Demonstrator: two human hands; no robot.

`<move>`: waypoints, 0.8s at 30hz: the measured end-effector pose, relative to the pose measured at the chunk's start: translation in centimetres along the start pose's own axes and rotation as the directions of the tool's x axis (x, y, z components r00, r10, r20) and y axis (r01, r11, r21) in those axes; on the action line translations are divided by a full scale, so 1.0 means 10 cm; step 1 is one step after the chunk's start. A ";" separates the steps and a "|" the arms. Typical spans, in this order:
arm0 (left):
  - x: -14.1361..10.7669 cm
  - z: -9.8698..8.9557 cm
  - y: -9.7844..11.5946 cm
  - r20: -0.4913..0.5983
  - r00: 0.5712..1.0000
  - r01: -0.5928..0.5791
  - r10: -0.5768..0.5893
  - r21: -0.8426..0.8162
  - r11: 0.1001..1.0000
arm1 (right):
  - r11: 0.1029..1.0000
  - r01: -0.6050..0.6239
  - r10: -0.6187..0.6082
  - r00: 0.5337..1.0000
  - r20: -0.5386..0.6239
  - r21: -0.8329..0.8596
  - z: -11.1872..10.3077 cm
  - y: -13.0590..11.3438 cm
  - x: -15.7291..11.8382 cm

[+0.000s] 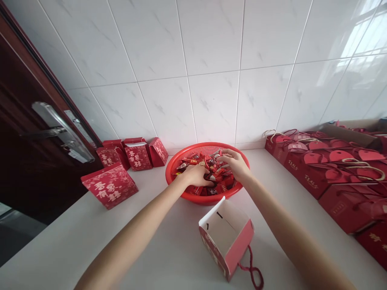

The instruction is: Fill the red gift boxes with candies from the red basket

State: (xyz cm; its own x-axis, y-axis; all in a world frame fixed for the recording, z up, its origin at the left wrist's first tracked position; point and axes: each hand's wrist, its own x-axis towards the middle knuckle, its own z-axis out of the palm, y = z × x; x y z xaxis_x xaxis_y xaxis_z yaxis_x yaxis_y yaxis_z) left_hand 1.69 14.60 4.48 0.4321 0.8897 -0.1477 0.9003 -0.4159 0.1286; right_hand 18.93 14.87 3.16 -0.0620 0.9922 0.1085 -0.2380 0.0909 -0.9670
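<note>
Red basket (205,199) on the counter (163,245), wrapped sweets (222,177) inside | my left hand (198,176): 9 o'clock side, among the sweets, can't tell what's grasped | my right hand (235,162): 2 o'clock side, curled, can't tell if grasping | open box (240,246): basket's 5 o'clock

The red box (109,186) at left and the white-topped box (138,156) behind it show 吾家有囍; gold characters on the right-side boxes (311,191) are unclear.
</note>
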 end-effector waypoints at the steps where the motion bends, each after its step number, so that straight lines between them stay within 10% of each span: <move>1: 0.02 0.01 0.01 0.010 1.000 -0.011 0.011 -0.003 1.000 | 1.000 0.004 -0.004 1.000 -0.003 0.001 0.00 0.01 0.01; 9: 0.09 0.02 -0.04 0.151 0.970 -0.168 0.189 -0.141 0.976 | 1.000 0.007 -0.007 1.000 0.005 -0.019 -0.01 0.01 -0.01; 24: 0.10 0.01 -0.09 -0.020 0.981 -0.192 0.194 -0.259 0.946 | 1.000 -0.006 0.006 1.000 0.012 0.001 0.00 -0.01 -0.02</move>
State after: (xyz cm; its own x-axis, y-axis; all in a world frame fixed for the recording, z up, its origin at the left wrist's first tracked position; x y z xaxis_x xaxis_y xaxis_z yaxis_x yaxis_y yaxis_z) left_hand 1.28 15.82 4.14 0.5972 0.7958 -0.1000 0.7551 -0.5159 0.4045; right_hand 18.99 14.66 3.18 -0.0755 0.9916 0.1053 -0.2381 0.0846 -0.9675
